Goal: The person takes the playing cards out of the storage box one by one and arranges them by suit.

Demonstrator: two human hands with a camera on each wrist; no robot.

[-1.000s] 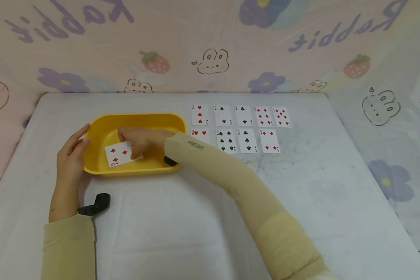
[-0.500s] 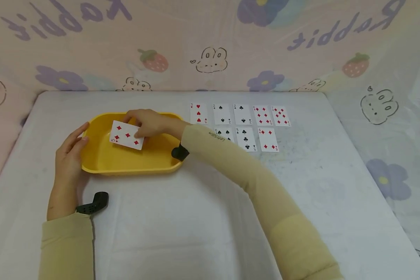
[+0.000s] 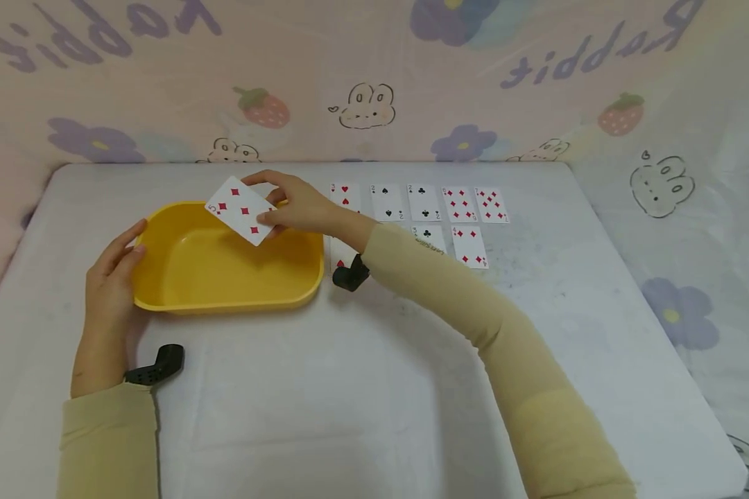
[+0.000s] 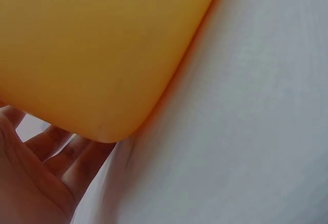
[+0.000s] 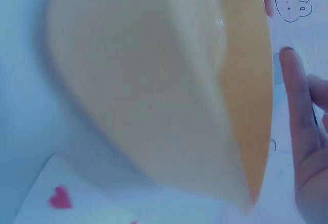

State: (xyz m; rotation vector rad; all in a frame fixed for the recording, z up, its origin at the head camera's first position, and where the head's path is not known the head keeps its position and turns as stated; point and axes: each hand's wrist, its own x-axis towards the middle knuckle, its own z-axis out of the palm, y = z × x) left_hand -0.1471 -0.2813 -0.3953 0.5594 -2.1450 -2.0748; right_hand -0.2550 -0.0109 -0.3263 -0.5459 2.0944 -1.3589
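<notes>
In the head view, my right hand (image 3: 302, 206) pinches a playing card, the five of diamonds (image 3: 232, 208), tilted face up above the back right rim of a yellow basin (image 3: 190, 305). The right wrist view shows the fingers (image 5: 302, 111) of that hand beside the basin wall (image 5: 251, 106); the card is barely visible there, edge-on. My left hand (image 3: 111, 281) holds the basin's left end, its thumb and fingertips at the rim. Seen from the left wrist, its fingers (image 4: 69, 157) reach behind the basin's outer wall (image 4: 102, 70).
Face-up cards lie in two rows right of the basin, including the two of spades (image 3: 385, 202), two of clubs (image 3: 424, 202), seven of diamonds (image 3: 492, 205) and four of diamonds (image 3: 470, 246). My right forearm (image 3: 449, 291) covers part of the lower row. A printed curtain (image 3: 324, 62) hangs behind the table.
My right hand has lifted the five of diamonds out of the basin, moving up and to the right. My left hand has stayed on the basin's left end. The view has shifted slightly.
</notes>
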